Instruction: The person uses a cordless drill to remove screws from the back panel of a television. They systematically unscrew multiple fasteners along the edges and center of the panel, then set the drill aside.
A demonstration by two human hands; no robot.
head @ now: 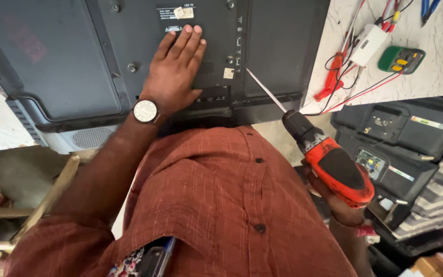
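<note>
**Q:** Red and black plastic is seen at lower right; what is gripped there?

**A:** A cordless drill driver (334, 166) is held by the right hand (337, 202), whose fingers are wrapped round the grip from beneath. Only part of that hand is shown, the rest being hidden by the tool's body. A long slim bit (266, 91) is carried in the chuck, and its tip is brought to the back panel of the television (52, 56), just right of the port column.

**Q:** How is the other hand shown?

**A:** The left hand (174, 72) is laid flat on the television back, palm down, fingers extended and pressed side by side, the thumb set slightly apart. Its fingertips are placed just below a label patch (176, 12). A round wristwatch (145, 111) with a pale dial is worn at the wrist, over the television's lower edge.

**Q:** What is shown around the television?

**A:** The dark set is laid face down, spanning the upper left of the view. To its right, a marbled white worktop (437, 77) is seen, on which red probe leads (337, 72), a white adapter box (370, 43) and a green tester (401, 59) are spread. Below that worktop, further dark television backs (401, 125) are stacked. Nearer than the television, a rust-coloured woven shirt (211, 205) is worn by the person.
</note>
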